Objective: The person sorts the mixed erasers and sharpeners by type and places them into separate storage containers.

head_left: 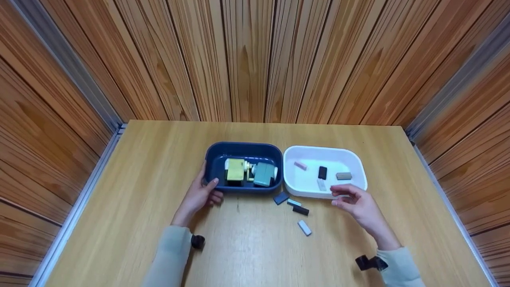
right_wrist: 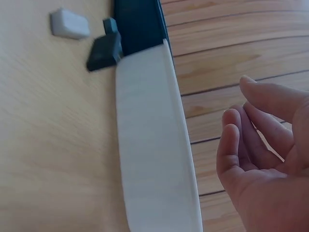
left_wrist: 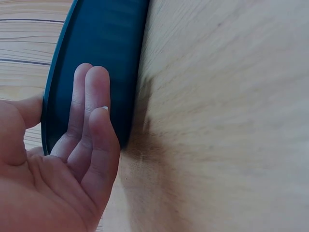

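Observation:
My left hand (head_left: 201, 193) grips the left front corner of a dark blue tray (head_left: 243, 146), its thumb over the rim. In the left wrist view, fingers (left_wrist: 98, 92) lie along the tray's outer wall. Inside sit a yellow boxy item (head_left: 236, 169) and a teal one (head_left: 263, 174), resembling crank pencil sharpeners. My right hand (head_left: 356, 201) hovers by the front rim of a white tray (head_left: 318, 150), fingers loosely curved, nothing visible between them. That tray holds small eraser-like blocks: pink (head_left: 300, 165), black (head_left: 322, 172), grey (head_left: 344, 175) and white (head_left: 321, 184).
In front of the trays, several small blocks lie on the wooden table (head_left: 247, 247): dark blue (head_left: 281, 198), light blue (head_left: 294, 202), black (head_left: 301, 210) and white (head_left: 305, 228). The trays stand side by side. Wood-patterned panels (head_left: 247, 59) rise behind and at both sides.

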{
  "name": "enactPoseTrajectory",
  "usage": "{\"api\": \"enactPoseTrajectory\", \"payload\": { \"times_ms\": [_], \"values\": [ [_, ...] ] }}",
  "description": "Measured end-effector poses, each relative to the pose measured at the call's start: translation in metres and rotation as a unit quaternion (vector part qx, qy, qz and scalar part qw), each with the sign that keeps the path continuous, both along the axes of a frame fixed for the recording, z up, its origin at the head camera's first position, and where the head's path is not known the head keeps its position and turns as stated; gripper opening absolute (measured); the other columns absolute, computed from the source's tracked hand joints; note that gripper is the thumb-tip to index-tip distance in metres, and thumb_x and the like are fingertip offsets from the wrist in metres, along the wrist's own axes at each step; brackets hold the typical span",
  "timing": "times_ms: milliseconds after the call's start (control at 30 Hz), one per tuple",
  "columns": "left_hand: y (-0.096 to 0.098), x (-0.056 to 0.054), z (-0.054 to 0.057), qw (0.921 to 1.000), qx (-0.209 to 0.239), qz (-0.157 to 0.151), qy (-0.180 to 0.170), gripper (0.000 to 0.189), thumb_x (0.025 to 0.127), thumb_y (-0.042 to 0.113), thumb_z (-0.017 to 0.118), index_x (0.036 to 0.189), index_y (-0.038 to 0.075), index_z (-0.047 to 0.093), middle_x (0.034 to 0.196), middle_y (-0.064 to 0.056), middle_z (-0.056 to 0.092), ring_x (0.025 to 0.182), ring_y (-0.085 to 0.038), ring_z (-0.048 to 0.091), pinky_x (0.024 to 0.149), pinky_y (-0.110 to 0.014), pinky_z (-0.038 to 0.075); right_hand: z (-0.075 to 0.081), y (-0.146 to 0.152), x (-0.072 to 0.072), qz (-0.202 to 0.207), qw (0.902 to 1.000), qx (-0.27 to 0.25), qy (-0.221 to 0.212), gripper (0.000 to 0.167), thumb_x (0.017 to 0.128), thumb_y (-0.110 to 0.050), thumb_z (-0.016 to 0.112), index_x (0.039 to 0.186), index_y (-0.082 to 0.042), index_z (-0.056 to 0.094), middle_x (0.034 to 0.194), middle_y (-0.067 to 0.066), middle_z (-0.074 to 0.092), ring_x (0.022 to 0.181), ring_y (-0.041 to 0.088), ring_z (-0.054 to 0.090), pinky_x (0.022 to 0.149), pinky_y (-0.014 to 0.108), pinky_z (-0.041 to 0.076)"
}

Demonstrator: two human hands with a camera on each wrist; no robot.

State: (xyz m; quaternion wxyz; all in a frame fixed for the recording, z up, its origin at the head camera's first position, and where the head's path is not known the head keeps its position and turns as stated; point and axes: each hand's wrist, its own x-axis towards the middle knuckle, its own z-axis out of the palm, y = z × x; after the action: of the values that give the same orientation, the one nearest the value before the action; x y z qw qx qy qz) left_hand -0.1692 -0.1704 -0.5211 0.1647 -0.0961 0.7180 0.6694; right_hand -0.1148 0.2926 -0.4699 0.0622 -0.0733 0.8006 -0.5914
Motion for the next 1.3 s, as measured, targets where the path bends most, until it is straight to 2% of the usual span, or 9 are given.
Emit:
{"api": "enactPoseTrajectory", "payload": {
  "times_ms": [233, 433, 567, 833, 1133, 1300],
  "values": [
    [0.001, -0.001, -0.002, 1.0000, -0.002, 0.001, -0.002, 0.071, 0.106, 0.031, 0.051, 0.156, 0.052, 0.005, 0.090, -0.020, 0.071, 0.078, -0.034, 0.071, 0.065, -0.036, 0.053, -0.012, -0.014, 0.010, 0.019, 0.9996, 0.014, 0.016, 0.041, 0.086, 0.000, 0.076, 0.124, 0.004, 0.064, 0.120, 0.022, 0.063, 0.108, 0.029, 0.062, 0.088, 0.024, 0.052],
    [0.001, -0.001, -0.001, 1.0000, -0.002, 0.002, -0.003, 0.071, 0.106, 0.031, 0.050, 0.156, 0.051, 0.005, 0.091, -0.020, 0.071, 0.078, -0.034, 0.071, 0.066, -0.037, 0.053, -0.021, -0.022, 0.015, 0.041, 0.9987, 0.028, -0.004, 0.040, 0.088, -0.003, 0.075, 0.125, 0.004, 0.063, 0.121, 0.022, 0.063, 0.107, 0.022, 0.063, 0.089, 0.025, 0.051],
    [0.001, -0.001, 0.000, 1.0000, -0.004, -0.001, 0.002, 0.071, 0.106, 0.032, 0.050, 0.157, 0.049, 0.004, 0.091, -0.020, 0.071, 0.079, -0.034, 0.071, 0.067, -0.037, 0.054, -0.029, -0.027, 0.018, 0.064, 0.9969, 0.043, -0.012, 0.040, 0.087, -0.007, 0.076, 0.124, 0.003, 0.064, 0.119, 0.017, 0.064, 0.108, 0.024, 0.062, 0.090, 0.027, 0.051],
    [0.000, 0.000, -0.001, 1.0000, 0.001, -0.001, 0.000, 0.071, 0.105, 0.032, 0.051, 0.156, 0.050, 0.005, 0.092, -0.020, 0.071, 0.079, -0.034, 0.071, 0.066, -0.038, 0.054, -0.045, -0.033, 0.021, 0.116, 0.9910, 0.055, -0.039, 0.044, 0.086, -0.010, 0.078, 0.126, 0.002, 0.064, 0.121, 0.019, 0.063, 0.109, 0.032, 0.062, 0.089, 0.027, 0.052],
    [0.000, 0.001, -0.001, 1.0000, 0.001, 0.000, 0.001, 0.071, 0.105, 0.032, 0.051, 0.156, 0.051, 0.005, 0.092, -0.019, 0.071, 0.080, -0.034, 0.071, 0.068, -0.036, 0.054, -0.050, -0.037, 0.020, 0.150, 0.9837, 0.084, -0.054, 0.045, 0.087, -0.012, 0.077, 0.128, 0.000, 0.063, 0.123, 0.015, 0.064, 0.111, 0.031, 0.062, 0.092, 0.029, 0.051],
    [0.000, 0.001, 0.000, 1.0000, 0.001, -0.005, 0.006, 0.071, 0.106, 0.030, 0.050, 0.156, 0.051, 0.004, 0.091, -0.020, 0.071, 0.081, -0.034, 0.071, 0.070, -0.036, 0.054, -0.053, -0.041, 0.020, 0.156, 0.9816, 0.100, -0.047, 0.046, 0.085, -0.011, 0.078, 0.127, 0.000, 0.064, 0.117, 0.013, 0.066, 0.101, 0.030, 0.063, 0.082, 0.028, 0.052]
  ]
}}
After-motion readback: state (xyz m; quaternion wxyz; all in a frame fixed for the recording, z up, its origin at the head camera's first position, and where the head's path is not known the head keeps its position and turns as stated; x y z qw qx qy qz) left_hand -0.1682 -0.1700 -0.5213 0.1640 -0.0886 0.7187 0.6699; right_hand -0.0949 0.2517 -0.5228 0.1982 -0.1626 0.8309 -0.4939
